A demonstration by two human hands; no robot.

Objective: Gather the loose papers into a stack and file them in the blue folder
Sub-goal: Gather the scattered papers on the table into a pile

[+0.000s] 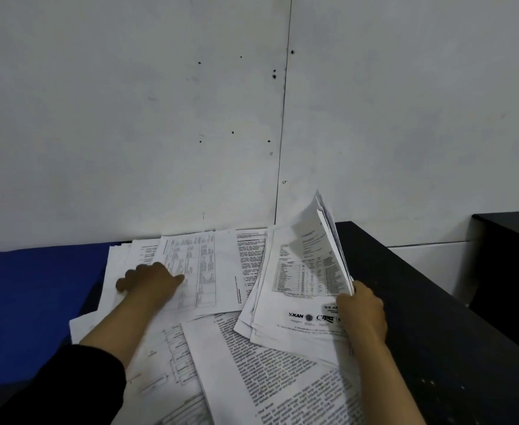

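Loose printed papers (218, 271) lie scattered and overlapping across the dark table, from the wall to the near edge. The blue folder (31, 296) lies flat at the left, partly under the papers. My left hand (147, 282) rests on a sheet with tables near the pile's left side, fingers curled on the paper. My right hand (364, 311) grips a bundle of several sheets (328, 240) by its lower corner. The bundle is raised on edge and leans over a stack (295, 302) that shows logos at the bottom.
The black table (429, 317) has bare surface to the right of the papers. A white wall (190, 118) rises directly behind the pile. A second dark piece of furniture (509, 259) stands at the far right, with a gap between.
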